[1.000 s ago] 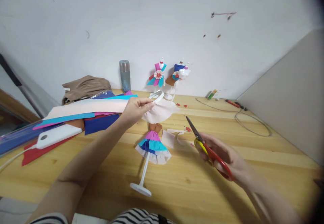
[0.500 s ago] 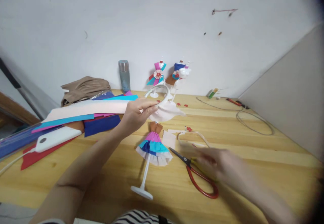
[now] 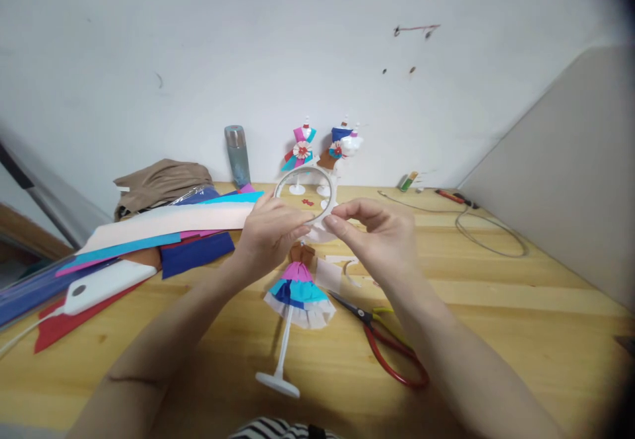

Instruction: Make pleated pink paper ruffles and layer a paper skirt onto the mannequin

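My left hand (image 3: 272, 233) is closed around the lower left of a white roll of tape (image 3: 333, 184), held up above the table. My right hand (image 3: 381, 237) pinches the roll's lower right edge between thumb and fingertips; whether a loose tape end is in the pinch I cannot make out. Below them lies a small dress form (image 3: 279, 353) on a white stand, in a brown, pink and blue dress (image 3: 300, 291) with a pale ruffled hem. Scissors (image 3: 370, 326) with red and yellow handles lie beside it, partly behind my right forearm. Pale paper (image 3: 321, 233) shows just under the roll.
Dressed forms (image 3: 301, 148) stand against the wall near a bottle (image 3: 237, 155). Coloured paper strips (image 3: 173, 221), a white glue gun-like device (image 3: 106, 287) and brown cloth (image 3: 166, 184) lie left. A cable (image 3: 489, 244) and a green tube (image 3: 408, 181) are at right.
My right hand has come up and left from over the scissors to the edge of the tape roll. My left hand keeps its hold on the roll. The view has shifted slightly.
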A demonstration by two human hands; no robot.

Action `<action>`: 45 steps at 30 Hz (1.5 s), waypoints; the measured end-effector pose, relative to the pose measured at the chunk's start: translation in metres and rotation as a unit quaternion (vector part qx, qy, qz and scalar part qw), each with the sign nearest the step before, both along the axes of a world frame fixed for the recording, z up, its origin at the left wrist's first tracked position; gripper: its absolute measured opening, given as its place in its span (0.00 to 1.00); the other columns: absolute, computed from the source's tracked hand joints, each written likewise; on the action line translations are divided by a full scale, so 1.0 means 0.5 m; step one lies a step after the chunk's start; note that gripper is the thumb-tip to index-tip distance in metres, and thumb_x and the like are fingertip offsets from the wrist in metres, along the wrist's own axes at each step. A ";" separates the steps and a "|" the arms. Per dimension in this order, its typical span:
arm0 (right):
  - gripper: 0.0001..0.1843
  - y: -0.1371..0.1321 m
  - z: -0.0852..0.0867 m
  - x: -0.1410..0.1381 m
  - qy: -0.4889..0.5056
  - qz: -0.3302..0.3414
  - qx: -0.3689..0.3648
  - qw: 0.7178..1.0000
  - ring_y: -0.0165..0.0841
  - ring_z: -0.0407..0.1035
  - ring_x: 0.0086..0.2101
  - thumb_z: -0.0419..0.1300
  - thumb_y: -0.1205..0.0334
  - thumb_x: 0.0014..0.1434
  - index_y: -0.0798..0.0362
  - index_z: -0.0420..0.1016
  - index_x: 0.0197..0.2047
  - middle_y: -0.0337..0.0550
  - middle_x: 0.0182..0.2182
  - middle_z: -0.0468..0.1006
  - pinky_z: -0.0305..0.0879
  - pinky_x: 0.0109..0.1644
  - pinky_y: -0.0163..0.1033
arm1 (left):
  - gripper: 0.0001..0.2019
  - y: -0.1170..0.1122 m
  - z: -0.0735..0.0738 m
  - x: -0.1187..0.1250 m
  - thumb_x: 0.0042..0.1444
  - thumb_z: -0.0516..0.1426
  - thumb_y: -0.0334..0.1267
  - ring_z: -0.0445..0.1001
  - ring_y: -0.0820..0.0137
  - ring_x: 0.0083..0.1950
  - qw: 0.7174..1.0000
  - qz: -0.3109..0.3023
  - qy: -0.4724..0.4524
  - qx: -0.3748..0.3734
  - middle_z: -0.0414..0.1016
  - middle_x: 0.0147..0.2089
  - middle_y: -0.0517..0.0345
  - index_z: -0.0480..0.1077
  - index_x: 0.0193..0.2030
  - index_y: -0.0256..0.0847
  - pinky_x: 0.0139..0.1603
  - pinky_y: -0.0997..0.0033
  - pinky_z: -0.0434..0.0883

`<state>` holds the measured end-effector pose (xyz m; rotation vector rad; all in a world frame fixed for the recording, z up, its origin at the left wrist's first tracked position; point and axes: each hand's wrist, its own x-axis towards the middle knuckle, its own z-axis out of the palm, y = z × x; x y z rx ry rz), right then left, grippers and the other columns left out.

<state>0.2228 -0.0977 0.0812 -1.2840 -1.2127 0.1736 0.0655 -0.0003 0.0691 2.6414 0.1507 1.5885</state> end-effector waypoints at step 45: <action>0.09 -0.009 -0.011 -0.013 -0.225 -0.050 0.149 0.962 0.41 0.75 0.34 0.59 0.69 0.59 0.45 0.72 0.30 0.42 0.26 0.77 0.70 0.39 0.49 | 0.09 -0.044 -0.007 0.017 0.60 0.57 0.33 0.75 0.72 0.31 0.986 -0.005 -0.025 -0.163 0.80 0.29 0.59 0.79 0.33 0.40 0.36 0.73 0.70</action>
